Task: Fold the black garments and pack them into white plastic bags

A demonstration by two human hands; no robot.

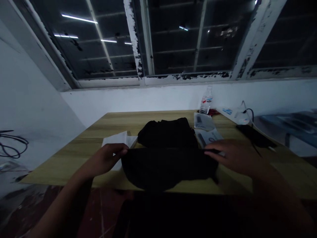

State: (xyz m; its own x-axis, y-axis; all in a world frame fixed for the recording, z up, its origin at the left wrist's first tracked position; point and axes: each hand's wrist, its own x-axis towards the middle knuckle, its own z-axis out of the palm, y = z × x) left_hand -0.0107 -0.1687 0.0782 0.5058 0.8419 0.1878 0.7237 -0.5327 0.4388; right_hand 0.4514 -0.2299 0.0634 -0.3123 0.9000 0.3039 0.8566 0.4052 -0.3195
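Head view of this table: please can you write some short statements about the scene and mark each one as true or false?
1. The left hand and the right hand both touch the upper edge of a black cloth. True.
2. The plastic water bottle lies on its side. False: it stands upright near the far edge of the wooden table.
3. A second black cloth lies just behind the first one. True.
4. A white sheet lies beside the right hand. False: it lies by the left hand.
5. The window shows bright daylight. False: its panes are dark and reflect strip lights.
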